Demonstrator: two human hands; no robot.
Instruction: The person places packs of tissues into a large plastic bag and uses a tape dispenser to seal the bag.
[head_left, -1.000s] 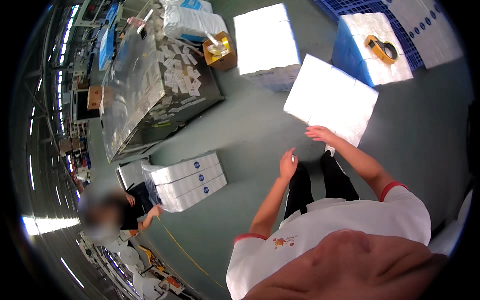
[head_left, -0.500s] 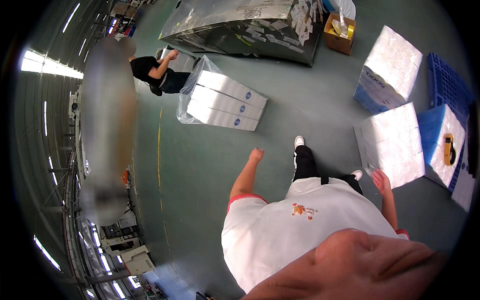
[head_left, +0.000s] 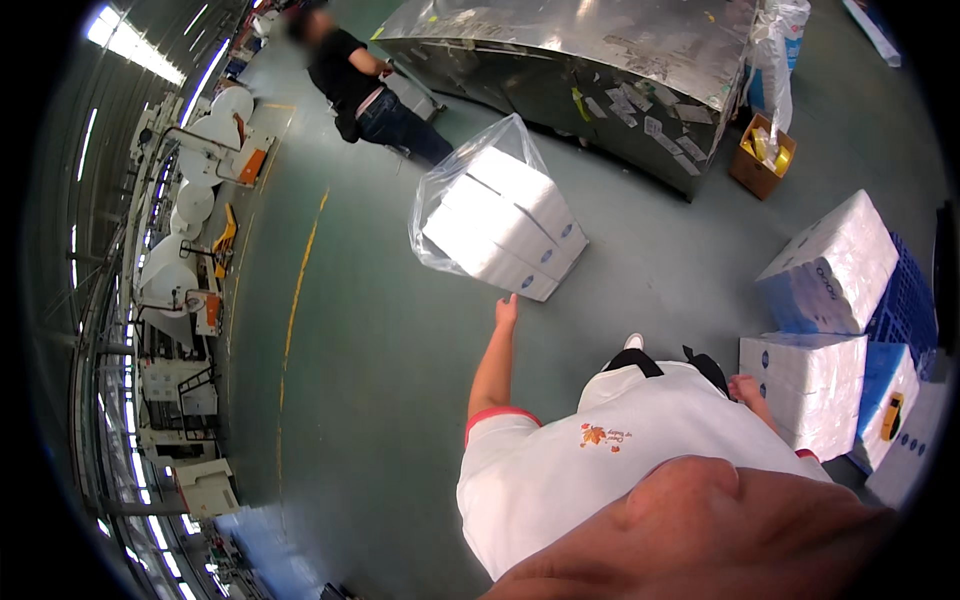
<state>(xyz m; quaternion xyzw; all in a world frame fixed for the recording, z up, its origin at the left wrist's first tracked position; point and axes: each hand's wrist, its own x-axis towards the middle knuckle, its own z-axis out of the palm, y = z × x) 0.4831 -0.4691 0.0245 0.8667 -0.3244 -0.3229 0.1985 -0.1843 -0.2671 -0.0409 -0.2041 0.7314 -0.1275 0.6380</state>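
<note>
Left hand [head_left: 507,311] now nearer bagged white packs [head_left: 505,222]; steel table [head_left: 600,60] beyond.

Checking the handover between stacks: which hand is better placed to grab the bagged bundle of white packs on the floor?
Left, probably. The left hand reaches out just short of the bagged bundle; the right hand is beside the white pack stack.
</note>
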